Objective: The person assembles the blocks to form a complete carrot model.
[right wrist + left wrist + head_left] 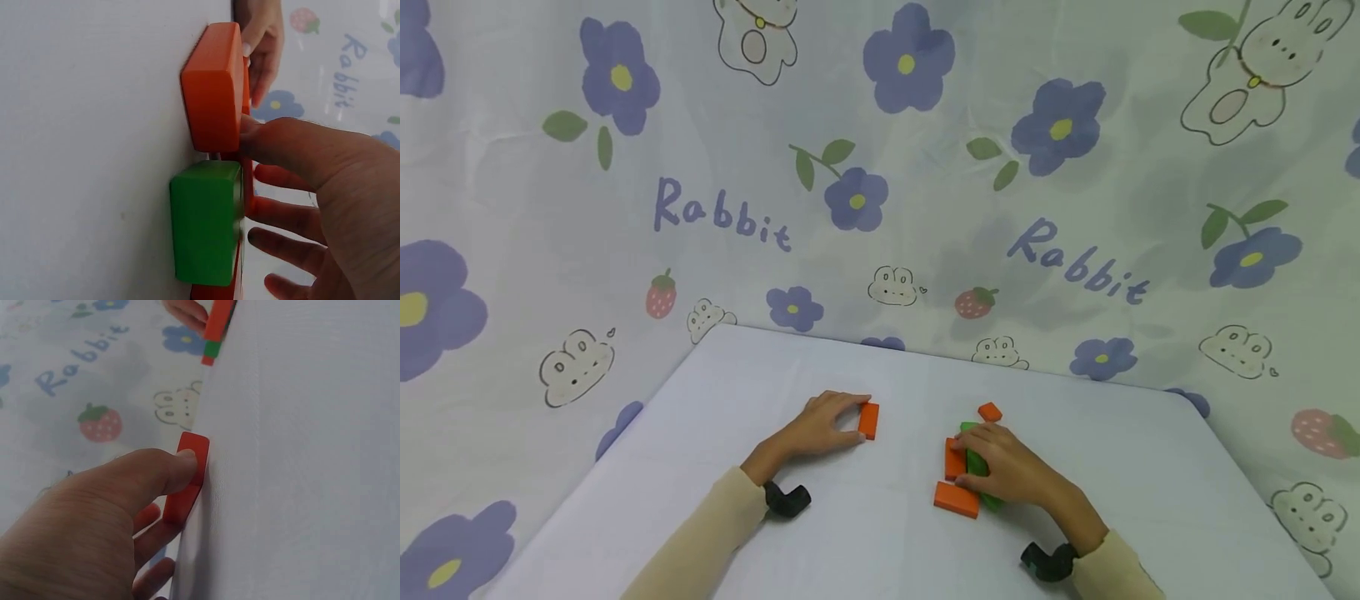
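My left hand (823, 425) holds a small orange block (868, 422) by its two ends, thumb at the near end and fingertips at the far end. In the left wrist view the thumb lies on that orange block (187, 478). My right hand (1003, 462) arches over a long green block (977, 463), with thumb and fingertips at the ends of an orange block (955, 460) beside it. Another orange block (957, 500) lies just in front of the thumb; in the right wrist view this nearer orange block (212, 100) partly hides the gripped one.
A further small orange block (990, 412) lies behind the right hand. All the blocks are on a white-covered table (820, 542). Behind it hangs a patterned cloth (925, 233) with flowers and rabbits. Both wrists wear a black device (787, 502).
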`<state>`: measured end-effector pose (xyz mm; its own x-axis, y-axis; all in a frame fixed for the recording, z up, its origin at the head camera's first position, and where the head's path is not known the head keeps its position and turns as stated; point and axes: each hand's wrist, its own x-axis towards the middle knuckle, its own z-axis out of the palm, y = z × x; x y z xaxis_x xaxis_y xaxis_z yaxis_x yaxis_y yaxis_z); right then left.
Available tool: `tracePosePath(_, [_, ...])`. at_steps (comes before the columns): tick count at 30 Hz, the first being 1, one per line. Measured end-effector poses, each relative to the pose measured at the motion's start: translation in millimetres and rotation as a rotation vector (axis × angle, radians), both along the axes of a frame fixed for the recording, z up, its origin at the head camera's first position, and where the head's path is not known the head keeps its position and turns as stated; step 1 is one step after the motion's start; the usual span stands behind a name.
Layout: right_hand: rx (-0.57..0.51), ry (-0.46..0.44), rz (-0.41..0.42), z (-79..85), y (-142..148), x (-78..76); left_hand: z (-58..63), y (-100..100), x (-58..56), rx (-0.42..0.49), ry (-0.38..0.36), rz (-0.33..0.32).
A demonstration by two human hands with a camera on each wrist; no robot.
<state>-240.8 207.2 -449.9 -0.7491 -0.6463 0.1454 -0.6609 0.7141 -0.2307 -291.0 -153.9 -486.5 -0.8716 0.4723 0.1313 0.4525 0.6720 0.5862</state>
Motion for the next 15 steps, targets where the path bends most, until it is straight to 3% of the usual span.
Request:
tracePosePath(8, [-0.162,-0.002,-0.066,13.9,-11,0.1,-0.4,-1,0.8,-0.02,-0.001,0.002])
tracePosePath(15, [-0.204,-0.001,-0.043,18.1,-28,-6.3,-2.5,0,-2.1,-0.015,0.014,-0.005])
